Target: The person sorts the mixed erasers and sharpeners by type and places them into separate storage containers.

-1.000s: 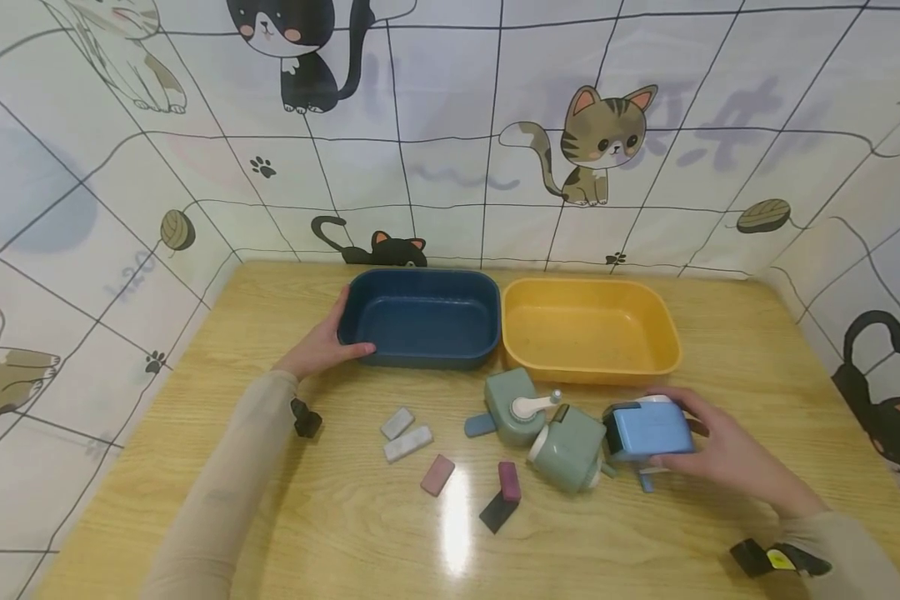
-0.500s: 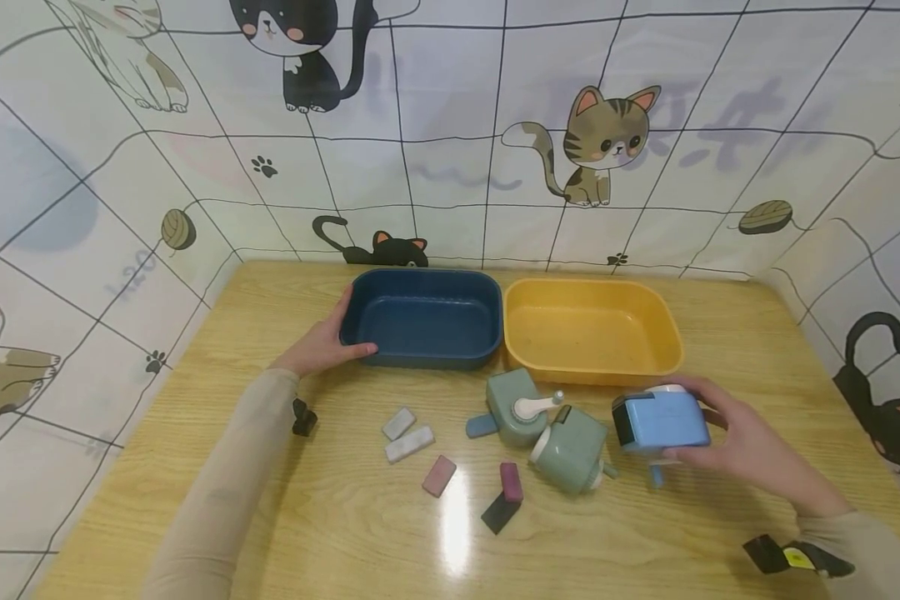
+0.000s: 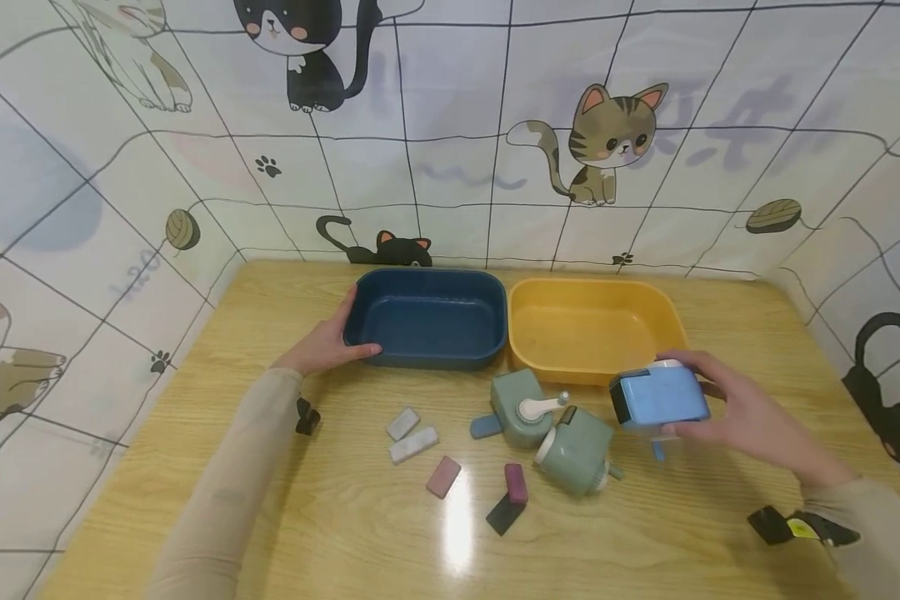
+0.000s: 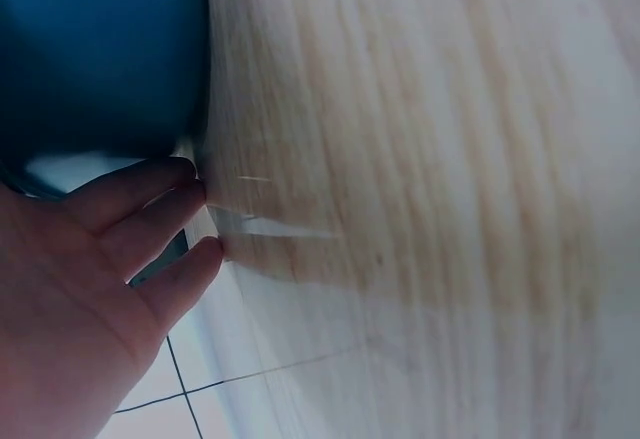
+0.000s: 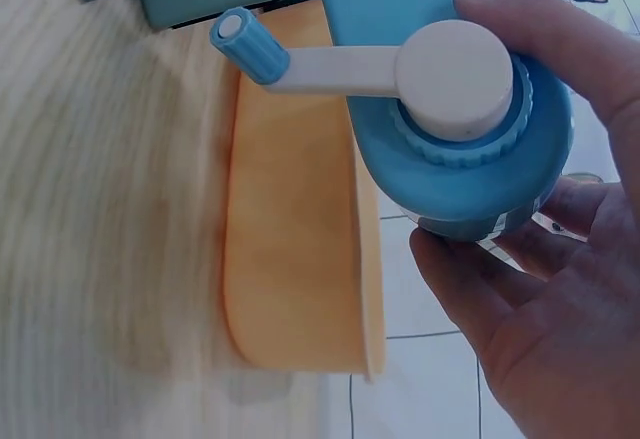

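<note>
My right hand (image 3: 753, 421) grips a blue hand-crank pencil sharpener (image 3: 663, 396), held up off the table near the yellow bin's front right corner. In the right wrist view the sharpener's white crank arm (image 5: 340, 69) points away from the palm, with thumb and fingers on opposite sides of the body. At the left end of a dark blue bin (image 3: 427, 325) rests my left hand (image 3: 322, 342), its thumb along the front wall. The left wrist view shows its fingers (image 4: 150, 224) extended loosely beside the bin. Two green pencil sharpeners (image 3: 521, 408) (image 3: 576, 450) lie on the table.
A yellow bin (image 3: 596, 371) stands beside the blue one. Small blocks like erasers lie in front: white ones (image 3: 414, 445), a pink one (image 3: 444, 477), a purple one (image 3: 516, 483) overlapping a black one (image 3: 506, 515), and a blue one (image 3: 485, 427). Cat-print cloth surrounds the table.
My right hand has lifted the blue pencil sharpener off the table and moved it slightly right, then away toward the yellow bin. The left hand stays at the blue bin.
</note>
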Motion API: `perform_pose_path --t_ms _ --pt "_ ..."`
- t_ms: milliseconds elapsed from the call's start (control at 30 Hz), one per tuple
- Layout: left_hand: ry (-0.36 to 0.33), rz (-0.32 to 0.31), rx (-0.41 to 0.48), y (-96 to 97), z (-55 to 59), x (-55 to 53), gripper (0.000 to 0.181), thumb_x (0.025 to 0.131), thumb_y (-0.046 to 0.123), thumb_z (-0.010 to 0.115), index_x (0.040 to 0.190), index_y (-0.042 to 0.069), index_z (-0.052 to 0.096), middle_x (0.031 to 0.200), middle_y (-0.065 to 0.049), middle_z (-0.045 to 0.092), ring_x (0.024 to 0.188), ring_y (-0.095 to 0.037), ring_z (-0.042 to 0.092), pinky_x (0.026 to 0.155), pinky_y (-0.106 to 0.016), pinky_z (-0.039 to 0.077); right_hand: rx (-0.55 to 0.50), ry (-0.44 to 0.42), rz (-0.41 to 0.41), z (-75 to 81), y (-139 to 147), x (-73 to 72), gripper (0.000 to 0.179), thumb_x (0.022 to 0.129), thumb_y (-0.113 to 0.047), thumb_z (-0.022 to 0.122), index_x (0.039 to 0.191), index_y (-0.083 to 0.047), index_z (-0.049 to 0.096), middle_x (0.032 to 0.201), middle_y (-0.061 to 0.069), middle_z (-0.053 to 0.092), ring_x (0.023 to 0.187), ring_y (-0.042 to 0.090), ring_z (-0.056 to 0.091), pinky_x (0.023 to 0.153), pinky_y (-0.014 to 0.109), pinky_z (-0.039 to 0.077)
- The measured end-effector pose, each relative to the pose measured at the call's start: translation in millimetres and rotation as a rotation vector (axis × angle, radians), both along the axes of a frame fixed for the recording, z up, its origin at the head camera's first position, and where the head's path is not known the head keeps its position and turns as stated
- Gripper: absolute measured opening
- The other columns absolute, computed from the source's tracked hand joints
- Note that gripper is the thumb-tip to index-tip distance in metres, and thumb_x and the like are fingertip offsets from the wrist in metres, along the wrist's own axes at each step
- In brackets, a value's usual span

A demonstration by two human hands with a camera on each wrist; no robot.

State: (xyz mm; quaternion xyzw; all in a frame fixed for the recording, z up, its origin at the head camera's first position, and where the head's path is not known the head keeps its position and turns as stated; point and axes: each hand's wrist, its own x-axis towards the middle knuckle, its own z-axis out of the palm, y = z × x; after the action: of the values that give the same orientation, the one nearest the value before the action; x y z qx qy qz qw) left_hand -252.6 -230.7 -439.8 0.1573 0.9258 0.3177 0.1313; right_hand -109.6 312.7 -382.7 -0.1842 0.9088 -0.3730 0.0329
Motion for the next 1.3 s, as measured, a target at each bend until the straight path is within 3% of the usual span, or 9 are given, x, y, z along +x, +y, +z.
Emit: perform_pose_path --t_ms 67,200,300,600,900,1300 --pt "-0.005 0.002 0.007 0.0 -1.0 0.0 0.117 0.081 0.052 0.072 0.154 0.024 -0.014 0.155 -0.027 0.011 0.135 -0.047 0.030 0.108 -0.054 0.026 0.006 0.008 0.013 2.9 -3 -3.1 0.084 0.071 -0.014 0.088 0.141 -0.010 0.042 0.131 0.019 0.048 0.109 0.044 0.049 0.085 0.012 0.037" --pt "-0.012 0.001 0.019 0.0 -2.0 -0.2 0.117 0.082 0.053 0.072 0.154 0.025 -0.015 0.157 -0.025 0.009 0.136 -0.046 0.027 0.109 -0.055 0.025 0.005 0.004 0.028 6.0 -10 -9.0 0.084 0.072 -0.016 0.088 0.141 -0.009 0.042 0.130 0.021 0.047 0.110 0.046 0.050 0.091 0.044 0.047" --pt "-0.016 -0.003 0.024 0.0 -1.6 -0.7 0.117 0.081 0.053 0.072 0.154 0.025 -0.016 0.157 -0.023 0.007 0.137 -0.046 0.025 0.109 -0.055 0.024 0.001 -0.002 0.037 6.6 -15 -13.5 0.083 0.071 -0.017 0.088 0.140 -0.007 0.042 0.130 0.022 0.048 0.110 0.047 0.050 0.086 0.066 0.042" --pt "-0.015 -0.006 0.022 0.5 1.1 -0.7 0.117 0.081 0.053 0.072 0.154 0.025 -0.015 0.157 -0.024 0.007 0.136 -0.047 0.027 0.109 -0.055 0.025 -0.004 -0.008 0.092 10.9 -25 -28.6 0.082 0.070 -0.014 0.089 0.138 -0.007 0.043 0.128 0.026 0.048 0.105 0.051 0.053 0.079 0.059 0.049" --pt "-0.001 -0.008 0.013 -0.5 -5.3 -0.7 0.117 0.082 0.054 0.071 0.154 0.024 -0.016 0.156 -0.025 0.008 0.135 -0.047 0.027 0.108 -0.056 0.025 0.022 -0.015 0.121 17.8 -33 -39.5 0.081 0.072 -0.018 0.088 0.138 -0.008 0.043 0.132 0.023 0.047 0.107 0.046 0.053 0.083 0.062 0.046" --pt "-0.004 -0.001 0.013 1.2 -3.7 -1.2 0.116 0.082 0.053 0.071 0.154 0.024 -0.015 0.156 -0.026 0.009 0.135 -0.047 0.029 0.108 -0.056 0.026 0.018 -0.013 0.162 22.0 -40 -56.8 0.082 0.072 -0.021 0.088 0.140 -0.011 0.043 0.134 0.018 0.045 0.112 0.044 0.050 0.086 0.061 0.046"
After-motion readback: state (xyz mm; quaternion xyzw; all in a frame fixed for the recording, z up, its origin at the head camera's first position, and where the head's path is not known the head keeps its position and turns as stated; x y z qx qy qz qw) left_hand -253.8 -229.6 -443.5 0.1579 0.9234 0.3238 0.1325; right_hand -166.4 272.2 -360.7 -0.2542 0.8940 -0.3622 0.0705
